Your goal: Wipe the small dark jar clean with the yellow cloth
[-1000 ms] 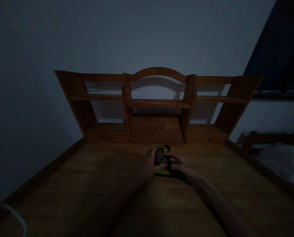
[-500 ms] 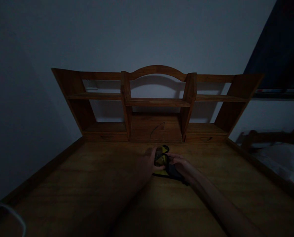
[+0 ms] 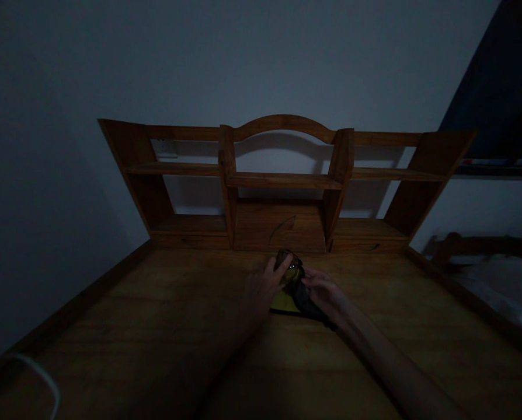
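In dim light, my left hand [image 3: 261, 287] is closed round a shiny, rounded, dark-yellow object [image 3: 291, 274]; its exact kind is hard to make out. Just beneath lies a yellow and dark-grey cloth pouch [image 3: 284, 302] with black edging, low over the wooden desktop. From the right, my right hand [image 3: 326, 291] grips the pouch's grey side with bent fingers, close against the shiny object. Part of the pouch is hidden behind both hands, and I cannot tell whether the shiny object is partly inside it.
A wooden shelf unit [image 3: 285, 181] stands along the back of the desk [image 3: 191, 326]. Raised side boards run down the left and right edges. A white cable [image 3: 44, 373] curves at the lower left. A dark curtain [image 3: 501, 87] hangs at upper right.
My left hand has moved slightly up and away with the shiny object, its fingers now over the top. More of the yellow cloth shows below. The right hand stays nearly in place.
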Tool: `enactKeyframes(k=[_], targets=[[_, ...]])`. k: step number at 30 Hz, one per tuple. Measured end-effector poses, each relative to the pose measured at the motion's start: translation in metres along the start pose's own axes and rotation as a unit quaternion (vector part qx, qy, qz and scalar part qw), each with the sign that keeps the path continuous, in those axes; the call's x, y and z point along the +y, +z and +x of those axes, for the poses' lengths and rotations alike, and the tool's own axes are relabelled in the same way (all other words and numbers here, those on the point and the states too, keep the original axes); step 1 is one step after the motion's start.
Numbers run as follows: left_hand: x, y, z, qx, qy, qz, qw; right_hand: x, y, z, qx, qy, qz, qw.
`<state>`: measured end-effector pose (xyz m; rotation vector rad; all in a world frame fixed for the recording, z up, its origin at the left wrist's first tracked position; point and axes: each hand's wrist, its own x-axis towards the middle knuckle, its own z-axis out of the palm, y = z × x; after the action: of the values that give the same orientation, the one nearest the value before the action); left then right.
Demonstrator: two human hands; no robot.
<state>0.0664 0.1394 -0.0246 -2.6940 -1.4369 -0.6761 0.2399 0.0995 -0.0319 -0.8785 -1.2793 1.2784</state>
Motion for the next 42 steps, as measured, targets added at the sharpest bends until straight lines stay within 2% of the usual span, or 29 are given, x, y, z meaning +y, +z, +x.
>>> enactKeyframes(k=[6,9,14,18,24,28,31,34,37,42], targets=[[0.002,0.001,0.0,0.011,0.067,0.078,0.995,0.014,0.002,0.006,0.059,0.0,0.13,0.99],[0.006,0.003,0.0,0.016,0.07,0.103,0.992,0.017,-0.001,0.007,0.07,0.007,0.159,0.985],[0.006,0.007,-0.001,0.052,0.028,-0.004,0.998,0.015,-0.002,0.006,0.078,0.032,0.186,0.979],[0.003,0.009,0.0,0.059,0.053,-0.089,0.993,0.019,-0.002,0.008,0.082,0.037,0.201,0.976],[0.008,0.007,-0.004,0.073,0.091,-0.165,0.979,0.011,-0.005,0.004,0.104,0.024,0.143,0.984],[0.011,0.008,-0.006,0.089,0.069,-0.22,0.969,0.002,-0.004,-0.001,0.122,0.0,0.048,0.991],[0.007,0.014,-0.006,0.084,0.054,-0.276,0.956,0.001,-0.003,-0.002,0.109,-0.01,-0.059,0.992],[0.003,0.022,-0.004,0.086,0.048,-0.309,0.946,0.005,-0.005,0.0,0.097,-0.024,-0.108,0.989],[0.002,0.023,-0.003,0.097,0.054,-0.314,0.943,0.01,-0.009,0.002,0.091,-0.024,-0.101,0.99],[0.002,0.013,-0.005,0.097,0.096,-0.271,0.953,0.014,-0.012,0.004,0.05,0.007,0.002,0.999]])
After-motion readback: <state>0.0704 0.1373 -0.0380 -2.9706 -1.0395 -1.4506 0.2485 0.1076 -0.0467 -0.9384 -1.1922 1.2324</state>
